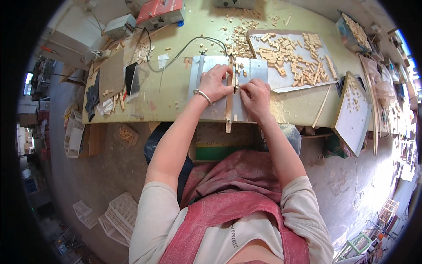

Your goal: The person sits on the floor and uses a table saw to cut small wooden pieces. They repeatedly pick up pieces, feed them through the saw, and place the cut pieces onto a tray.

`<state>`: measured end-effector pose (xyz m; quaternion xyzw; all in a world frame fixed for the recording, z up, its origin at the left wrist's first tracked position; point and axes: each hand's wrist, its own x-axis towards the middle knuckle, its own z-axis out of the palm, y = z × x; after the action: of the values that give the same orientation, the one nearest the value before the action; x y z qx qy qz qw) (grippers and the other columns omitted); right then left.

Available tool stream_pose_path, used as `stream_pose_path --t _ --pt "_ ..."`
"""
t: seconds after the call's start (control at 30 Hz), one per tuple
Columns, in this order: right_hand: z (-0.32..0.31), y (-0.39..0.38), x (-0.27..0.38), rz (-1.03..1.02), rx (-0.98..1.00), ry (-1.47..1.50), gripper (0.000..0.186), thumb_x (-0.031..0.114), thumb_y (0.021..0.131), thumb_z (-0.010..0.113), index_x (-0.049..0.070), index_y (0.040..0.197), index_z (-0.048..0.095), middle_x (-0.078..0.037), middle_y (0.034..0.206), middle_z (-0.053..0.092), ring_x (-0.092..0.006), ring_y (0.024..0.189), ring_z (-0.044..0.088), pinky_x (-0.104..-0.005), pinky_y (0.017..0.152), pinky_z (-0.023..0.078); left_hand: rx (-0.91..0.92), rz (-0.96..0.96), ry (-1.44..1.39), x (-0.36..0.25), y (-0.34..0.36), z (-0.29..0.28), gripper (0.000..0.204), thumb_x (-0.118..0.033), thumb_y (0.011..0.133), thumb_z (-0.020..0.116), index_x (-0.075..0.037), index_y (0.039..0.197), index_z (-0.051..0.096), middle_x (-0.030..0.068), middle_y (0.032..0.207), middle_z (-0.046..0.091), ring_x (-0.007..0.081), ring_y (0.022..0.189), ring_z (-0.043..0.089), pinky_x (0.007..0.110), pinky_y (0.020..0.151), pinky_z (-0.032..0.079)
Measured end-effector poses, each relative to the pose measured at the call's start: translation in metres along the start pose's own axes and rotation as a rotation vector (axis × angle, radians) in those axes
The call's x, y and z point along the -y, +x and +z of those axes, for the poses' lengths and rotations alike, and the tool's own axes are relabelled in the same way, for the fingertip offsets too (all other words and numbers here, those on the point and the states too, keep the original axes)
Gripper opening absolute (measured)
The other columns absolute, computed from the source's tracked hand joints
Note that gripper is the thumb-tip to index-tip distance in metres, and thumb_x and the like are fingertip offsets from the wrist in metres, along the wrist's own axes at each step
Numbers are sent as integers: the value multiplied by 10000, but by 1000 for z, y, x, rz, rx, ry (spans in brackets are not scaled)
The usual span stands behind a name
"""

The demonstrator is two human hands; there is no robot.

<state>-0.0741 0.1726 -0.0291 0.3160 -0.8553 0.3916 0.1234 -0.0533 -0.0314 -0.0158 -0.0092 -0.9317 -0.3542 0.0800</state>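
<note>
A metal plate jig [198, 77] lies on the workbench with a narrow wooden strip [228, 108] running front to back across its middle. My left hand [213, 83], with a bangle at the wrist, has its fingers curled onto the strip from the left. Just right of the strip my right hand [255, 96] has thumb and forefinger closed at what seems a small wooden piece, partly hidden by the fingers. Small cut blocks [241, 66] sit on the plate beyond that hand, beside a dark slot along the strip.
A pale board [283, 81] heaped with small blocks lies right, near a filled bin [349, 39] and a tilted tray [351, 119]. A red machine [158, 13], black cable [176, 57], cardboard [112, 72] and dark phone-like object [131, 79] are left and behind. White crates [121, 215] stand below.
</note>
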Motion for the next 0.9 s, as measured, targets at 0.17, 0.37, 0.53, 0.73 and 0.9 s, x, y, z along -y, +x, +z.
stream_pose_path --t 0.17,0.37,0.53,0.73,0.9 --pt "-30 -23 -12 23 -175 -28 51 85 826 763 99 856 724 -47 801 635 -250 835 632 -389 809 424 24 -3 34 -1 -5 -3 408 -271 709 795 -128 1066 659 59 902 579 233 804 608 387 780 533" --pt "-79 -55 -46 108 -218 -85 71 52 841 744 78 907 739 -46 830 685 -227 822 652 -369 804 431 118 42 53 -20 -46 -13 348 -246 742 762 -108 1046 666 95 981 605 272 896 644 421 816 545" --pt "-126 -75 -112 291 -312 -145 156 48 878 712 -1 1025 732 -134 940 687 -277 887 662 -376 811 527 13 49 -11 -24 -58 -13 317 -197 784 738 -88 1075 674 107 1010 621 267 890 657 403 805 558" --pt "-162 -138 -218 719 -339 -352 309 149 904 710 -34 1152 703 -197 1147 639 -315 987 655 -399 901 537 -65 -7 20 -21 -53 1 325 -195 832 738 -96 1139 692 95 984 626 247 773 649 386 749 557" --pt "-169 -166 -241 818 -275 -512 443 288 916 722 -41 1208 669 -207 1163 624 -346 1068 637 -445 937 523 46 -39 8 -32 -61 -2 242 -215 831 731 -120 1053 708 90 1000 628 293 868 647 441 801 524"
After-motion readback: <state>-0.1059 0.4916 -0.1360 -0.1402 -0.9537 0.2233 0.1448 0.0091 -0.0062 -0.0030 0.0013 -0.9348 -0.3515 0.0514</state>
